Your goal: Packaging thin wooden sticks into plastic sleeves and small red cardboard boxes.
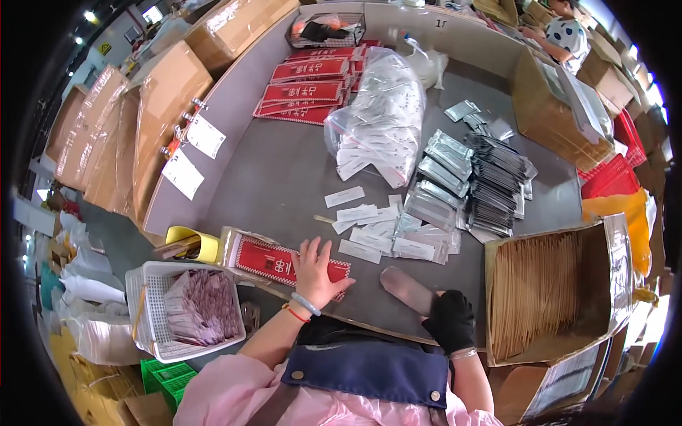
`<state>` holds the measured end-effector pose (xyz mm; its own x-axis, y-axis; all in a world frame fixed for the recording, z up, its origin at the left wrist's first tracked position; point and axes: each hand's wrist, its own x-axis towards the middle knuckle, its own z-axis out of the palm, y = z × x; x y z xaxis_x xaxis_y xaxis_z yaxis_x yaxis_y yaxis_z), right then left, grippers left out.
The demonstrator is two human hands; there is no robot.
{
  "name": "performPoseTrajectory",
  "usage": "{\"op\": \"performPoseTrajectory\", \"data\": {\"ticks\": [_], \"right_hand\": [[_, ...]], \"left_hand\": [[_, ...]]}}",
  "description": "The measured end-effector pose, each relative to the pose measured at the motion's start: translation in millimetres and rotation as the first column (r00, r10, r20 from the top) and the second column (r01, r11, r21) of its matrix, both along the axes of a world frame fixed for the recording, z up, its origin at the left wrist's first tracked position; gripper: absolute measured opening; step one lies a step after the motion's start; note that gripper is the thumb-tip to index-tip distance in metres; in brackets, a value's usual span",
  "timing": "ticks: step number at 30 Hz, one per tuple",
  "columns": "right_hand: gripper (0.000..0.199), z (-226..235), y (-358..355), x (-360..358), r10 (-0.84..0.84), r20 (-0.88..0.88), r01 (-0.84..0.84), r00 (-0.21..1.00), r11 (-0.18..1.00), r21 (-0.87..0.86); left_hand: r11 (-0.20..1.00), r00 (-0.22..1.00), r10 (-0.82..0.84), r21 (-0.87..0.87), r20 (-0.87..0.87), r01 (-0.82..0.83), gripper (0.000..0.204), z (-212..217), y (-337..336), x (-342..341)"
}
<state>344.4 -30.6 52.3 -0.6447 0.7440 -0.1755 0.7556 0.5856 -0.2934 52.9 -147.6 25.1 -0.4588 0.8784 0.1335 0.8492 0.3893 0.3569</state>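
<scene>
My left hand (pixel 317 275) lies with its fingers spread over the right part of a red printed packet (pixel 264 258). That packet rests near the table's front edge, and its left end is by a clear plastic-wrapped box end. In a black fingerless glove, my right hand (pixel 452 321) is curled at the lower end of an oblong greyish-pink piece (pixel 406 288) with a rounded tip; its exact kind does not show. Beyond both hands lie loose white paper slips (pixel 361 250). Silvery flat sachets (pixel 435 206) and a row of dark sachets (pixel 495 186) are stacked further right.
A carton of brown paper sleeves (pixel 540 291) stands at right. At left are a yellow holder (pixel 206 245) and a white basket (pixel 153 312) of purplish packets. Farther back lie red packets (pixel 302 92), a clear bag of slips (pixel 387 106) and a wire basket (pixel 325 30). Another person (pixel 566 37) is at far right.
</scene>
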Motion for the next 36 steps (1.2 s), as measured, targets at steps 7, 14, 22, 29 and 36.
{"op": "performPoseTrajectory", "data": {"ticks": [7,14,22,29,36], "right_hand": [[0.055,23.3,-6.1,-27.3,0.035,-0.196,-0.028,0.98,0.999,0.04],[0.058,12.5,-4.5,-50.8,0.18,-0.254,-0.203,0.95,0.976,-0.071],[0.06,5.1,-7.9,-78.4,0.204,-0.445,-0.224,0.872,0.975,0.008],[0.036,-6.8,22.4,73.9,-0.497,-0.499,0.631,0.71,0.763,0.139],[0.024,-12.8,25.2,146.2,-0.684,-0.169,0.702,0.709,0.666,0.251]], "left_hand": [[0.999,0.987,0.049,-0.001,0.155,-0.05,0.096,-22.0,-6.1,-0.8],[0.999,0.983,0.047,-0.029,0.175,-0.042,0.1,-17.3,-8.0,-6.2],[0.964,0.965,-0.245,0.131,0.094,0.232,0.081,8.3,28.3,6.4],[0.859,0.873,-0.484,0.155,-0.062,0.487,0.051,-0.1,131.4,46.8],[0.804,0.825,-0.561,0.191,-0.075,0.564,0.035,-8.1,144.8,42.9]]}}
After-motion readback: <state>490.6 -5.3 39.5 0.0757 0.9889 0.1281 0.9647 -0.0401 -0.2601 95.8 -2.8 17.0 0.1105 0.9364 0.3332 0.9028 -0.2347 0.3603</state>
